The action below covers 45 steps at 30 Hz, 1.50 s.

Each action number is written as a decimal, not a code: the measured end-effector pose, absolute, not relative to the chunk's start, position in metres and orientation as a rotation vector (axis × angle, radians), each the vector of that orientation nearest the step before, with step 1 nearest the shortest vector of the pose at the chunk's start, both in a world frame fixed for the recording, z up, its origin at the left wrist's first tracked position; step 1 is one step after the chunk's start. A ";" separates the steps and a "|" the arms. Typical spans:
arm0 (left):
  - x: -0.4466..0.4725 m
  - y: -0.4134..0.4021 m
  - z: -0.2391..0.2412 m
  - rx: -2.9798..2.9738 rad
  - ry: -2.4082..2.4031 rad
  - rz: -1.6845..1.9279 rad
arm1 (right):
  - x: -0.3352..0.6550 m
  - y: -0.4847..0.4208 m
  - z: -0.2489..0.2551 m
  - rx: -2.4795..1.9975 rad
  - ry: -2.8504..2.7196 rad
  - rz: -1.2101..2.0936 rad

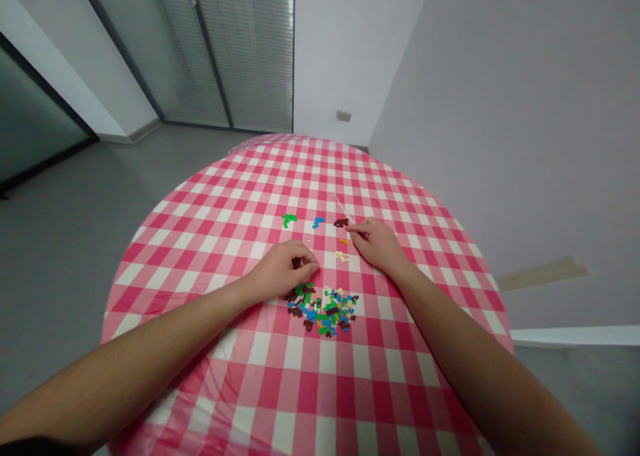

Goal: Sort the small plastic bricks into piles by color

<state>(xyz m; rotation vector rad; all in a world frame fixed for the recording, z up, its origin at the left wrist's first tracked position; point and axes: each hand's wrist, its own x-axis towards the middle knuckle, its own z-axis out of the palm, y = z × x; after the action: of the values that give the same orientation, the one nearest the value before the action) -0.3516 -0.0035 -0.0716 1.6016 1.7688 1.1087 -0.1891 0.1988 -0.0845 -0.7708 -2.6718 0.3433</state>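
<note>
A heap of mixed small building bricks, brown, green, blue, yellow and cream, lies spread on the checked tablecloth. My left hand rests at the heap's far left edge, its fingers curled towards the thumb; whatever they may hold is too small to see. Farther off, my right hand reaches the small brown bricks, its index fingertip at their right edge and its fingers drawn together. Whether a brick is between them cannot be made out. Green bricks and blue bricks sit in separate groups left of the brown ones.
Yellow bricks and cream bricks lie between my hands. The round table wears a red-and-white checked tablecloth, wrinkled at the near left. A grey wall stands at the right, and glass panels beyond the table.
</note>
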 end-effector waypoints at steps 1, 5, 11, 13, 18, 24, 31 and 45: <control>-0.352 -0.004 -0.072 1.609 1.769 1.108 | -0.189 0.198 -0.084 -0.770 -2.671 0.348; -0.352 -0.004 -0.071 1.625 1.770 1.100 | -0.187 0.194 -0.078 -0.787 -2.627 0.479; -0.352 -0.003 -0.070 1.617 1.779 1.074 | -0.170 0.186 -0.044 -0.606 -2.888 0.936; -0.352 -0.003 -0.071 1.620 1.778 1.072 | -0.164 0.182 -0.032 -0.519 -3.043 1.128; -0.352 -0.003 -0.070 1.609 1.772 1.069 | -0.158 0.172 -0.018 -0.383 -3.345 1.300; -0.352 -0.004 -0.068 1.612 1.767 1.067 | -0.161 0.162 -0.024 -0.382 -3.337 1.142; -0.352 -0.003 -0.070 1.622 1.771 1.066 | -0.163 0.162 -0.026 -0.342 -3.324 1.207; -0.352 -0.004 -0.068 1.640 1.761 1.056 | -0.174 0.181 -0.058 -0.698 -2.205 1.524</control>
<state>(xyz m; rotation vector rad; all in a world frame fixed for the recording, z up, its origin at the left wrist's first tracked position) -0.3525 -0.0037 -0.0679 1.6402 1.7607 1.0556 -0.1742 0.1809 -0.0577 -0.6975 -2.2050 1.5240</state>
